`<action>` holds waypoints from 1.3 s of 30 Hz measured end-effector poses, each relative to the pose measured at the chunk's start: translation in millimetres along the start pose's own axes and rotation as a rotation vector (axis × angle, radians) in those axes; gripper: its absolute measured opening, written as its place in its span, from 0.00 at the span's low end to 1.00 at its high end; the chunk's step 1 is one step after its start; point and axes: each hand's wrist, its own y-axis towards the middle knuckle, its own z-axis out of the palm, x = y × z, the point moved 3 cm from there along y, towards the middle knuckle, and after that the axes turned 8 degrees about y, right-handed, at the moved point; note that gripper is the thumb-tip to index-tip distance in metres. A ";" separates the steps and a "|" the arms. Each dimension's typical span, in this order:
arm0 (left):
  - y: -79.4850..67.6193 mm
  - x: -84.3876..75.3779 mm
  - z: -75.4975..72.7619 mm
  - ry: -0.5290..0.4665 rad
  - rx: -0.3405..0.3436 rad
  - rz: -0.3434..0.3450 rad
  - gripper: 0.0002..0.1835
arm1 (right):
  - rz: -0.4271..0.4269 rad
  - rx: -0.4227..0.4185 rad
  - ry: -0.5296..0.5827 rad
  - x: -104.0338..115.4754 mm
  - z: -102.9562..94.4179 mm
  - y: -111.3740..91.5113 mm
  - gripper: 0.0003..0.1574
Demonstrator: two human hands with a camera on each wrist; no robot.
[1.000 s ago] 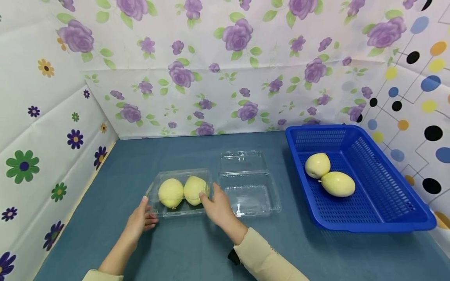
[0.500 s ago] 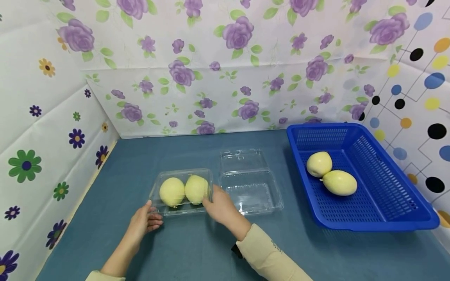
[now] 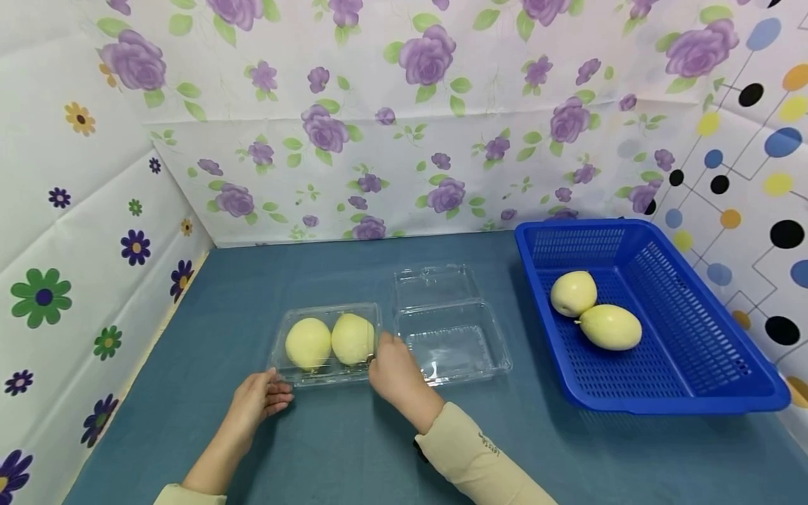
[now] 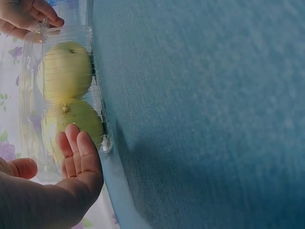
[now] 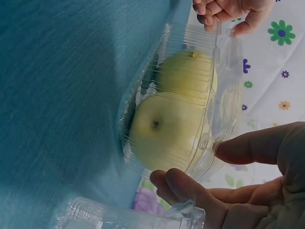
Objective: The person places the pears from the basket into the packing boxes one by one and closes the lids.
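A clear plastic clamshell box (image 3: 325,375) stands on the table with its lid down over two pale yellow melons (image 3: 308,344). At its right end my right hand (image 3: 400,375) grips the rim, thumb against the lid's edge and fingers lower on the end wall, as the right wrist view shows. My left hand (image 3: 252,403) is by the box's left front corner, its fingers loosely extended and the thumb apart from them. In the left wrist view the left fingers (image 4: 88,152) lie in front of the nearer melon; whether they touch the plastic I cannot tell.
Just right of the closed box is a second clear clamshell box (image 3: 451,344), lid folded back. A blue perforated basket (image 3: 669,405) at the right holds two more melons (image 3: 610,327). Patterned sheets (image 3: 379,140) wall in the blue-covered table (image 3: 341,456) at back and sides.
My right thumb has come down from the lid's top to the right rim, and those fingers have drawn closer together. The left hand has shifted slightly right along the box's corner.
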 end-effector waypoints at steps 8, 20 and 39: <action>-1.1 1.0 1.0 -0.026 0.019 -0.013 0.23 | 0.109 0.103 0.004 1.0 4.0 -1.5 0.07; -1.7 -0.2 0.2 -0.070 0.026 -0.001 0.19 | 0.183 0.219 0.082 -5.7 7.4 3.3 0.17; 3.8 -1.4 4.0 -0.152 0.026 0.008 0.12 | 0.293 0.300 0.163 -9.2 11.5 7.5 0.16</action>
